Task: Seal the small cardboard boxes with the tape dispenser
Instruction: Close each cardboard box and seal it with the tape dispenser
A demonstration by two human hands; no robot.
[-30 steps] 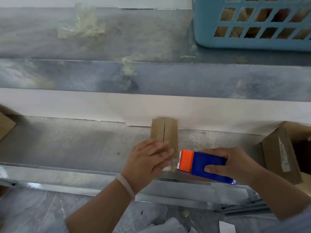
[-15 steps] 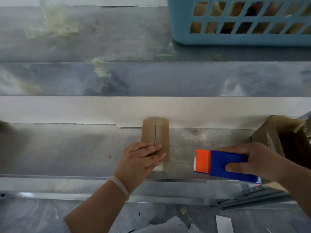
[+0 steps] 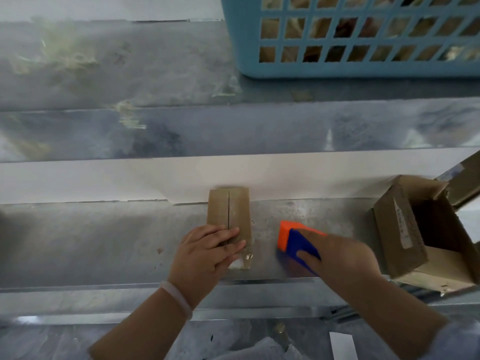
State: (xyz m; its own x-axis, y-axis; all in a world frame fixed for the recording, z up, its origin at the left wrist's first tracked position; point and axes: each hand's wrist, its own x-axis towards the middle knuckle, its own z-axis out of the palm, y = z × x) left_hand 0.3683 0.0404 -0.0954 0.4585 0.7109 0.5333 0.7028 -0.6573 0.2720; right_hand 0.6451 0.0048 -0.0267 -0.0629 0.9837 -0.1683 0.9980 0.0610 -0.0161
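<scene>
The small cardboard box (image 3: 233, 211) lies flat near the middle of the steel worktop (image 3: 104, 242). Its long side runs front to back, its far end is against the white strip (image 3: 104, 178) along the worktop's back edge, and its near end stops short of the front edge. The seam between its top flaps faces up, and a piece of clear tape (image 3: 246, 258) shows at its near end.

The left hand (image 3: 207, 253) rests on the near half of the box with its fingers straight and flat across the flaps, pressing rather than gripping. A pale wristband (image 3: 176, 297) sits on that wrist.

Just to the right of the box, not touching it, is the blue and orange tape dispenser (image 3: 293, 240). The right hand (image 3: 340, 258) grips it, fingers wrapped over the blue body and the orange end pointing toward the back edge.

Toward the worktop's right edge an open cardboard carton (image 3: 397, 229) stands tilted. On the higher ledge behind, at the right, is a blue plastic basket (image 3: 337, 70).
</scene>
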